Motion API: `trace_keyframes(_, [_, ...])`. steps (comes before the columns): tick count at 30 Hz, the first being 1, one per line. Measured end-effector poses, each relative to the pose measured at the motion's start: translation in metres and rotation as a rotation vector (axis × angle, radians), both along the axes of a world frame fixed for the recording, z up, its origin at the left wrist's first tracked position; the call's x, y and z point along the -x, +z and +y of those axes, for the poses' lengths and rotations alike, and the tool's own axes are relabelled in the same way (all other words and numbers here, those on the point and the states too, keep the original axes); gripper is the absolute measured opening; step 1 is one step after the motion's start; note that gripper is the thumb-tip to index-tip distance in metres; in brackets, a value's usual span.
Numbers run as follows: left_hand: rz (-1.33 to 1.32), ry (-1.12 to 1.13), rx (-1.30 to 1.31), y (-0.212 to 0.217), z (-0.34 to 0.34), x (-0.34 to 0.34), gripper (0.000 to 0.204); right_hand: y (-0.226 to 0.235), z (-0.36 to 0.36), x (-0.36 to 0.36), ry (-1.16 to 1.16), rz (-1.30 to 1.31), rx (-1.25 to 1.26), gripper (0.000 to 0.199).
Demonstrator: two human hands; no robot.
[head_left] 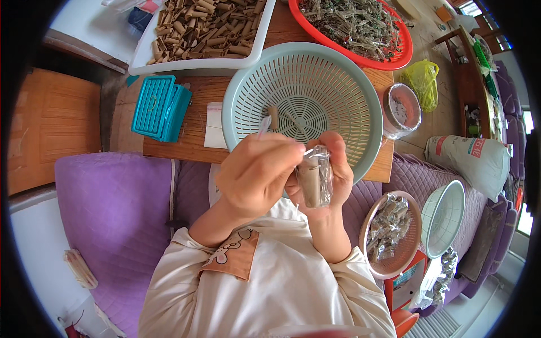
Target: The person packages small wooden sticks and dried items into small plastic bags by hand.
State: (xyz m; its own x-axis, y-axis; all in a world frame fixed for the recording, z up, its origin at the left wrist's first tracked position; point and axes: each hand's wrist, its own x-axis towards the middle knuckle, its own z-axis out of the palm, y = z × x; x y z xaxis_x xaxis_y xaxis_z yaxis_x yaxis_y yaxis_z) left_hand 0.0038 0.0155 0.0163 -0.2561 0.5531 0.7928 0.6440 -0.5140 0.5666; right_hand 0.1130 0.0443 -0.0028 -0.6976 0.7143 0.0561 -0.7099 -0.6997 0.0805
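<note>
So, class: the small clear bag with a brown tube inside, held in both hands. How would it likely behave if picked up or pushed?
The clear bag looks crinkly and thin, so probably floppy and a bit slippery. The brown tube inside resembles rolled cardboard, so likely light and fairly stiff, though crushable. Laid down, its round shape might let it roll when pushed. The right hand pinches it easily, suggesting little weight.

Table: you sit at a wooden table [197, 121], daylit.
Seat: a purple cushion [112, 208] spreads at your left.
Door: a wooden panel [53, 127] stands far left.
Window: bright panes [527, 217] at right.
</note>
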Motion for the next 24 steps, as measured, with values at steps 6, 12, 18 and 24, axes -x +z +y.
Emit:
trace_keyframes(6, [0.391,-0.108,-0.197,-0.002,-0.003,0.013,0.018,0.001,0.004,-0.006,-0.031,0.075,0.013,0.028])
trace_keyframes(12, [0.689,-0.372,0.055,-0.043,-0.017,0.039,0.018,0.030,0.021,-0.068,-0.818,-1.017,0.062,0.024])
trace_keyframes(18, [0.014,0.298,0.622,-0.060,-0.030,0.095,0.013,-0.002,0.000,-0.255,-0.478,-2.323,-0.636,0.022])
trace_keyframes(24, [-0.005,0.473,0.969,-0.125,-0.023,0.122,0.026,0.001,-0.008,-0.252,0.459,-2.702,-0.383,0.022])
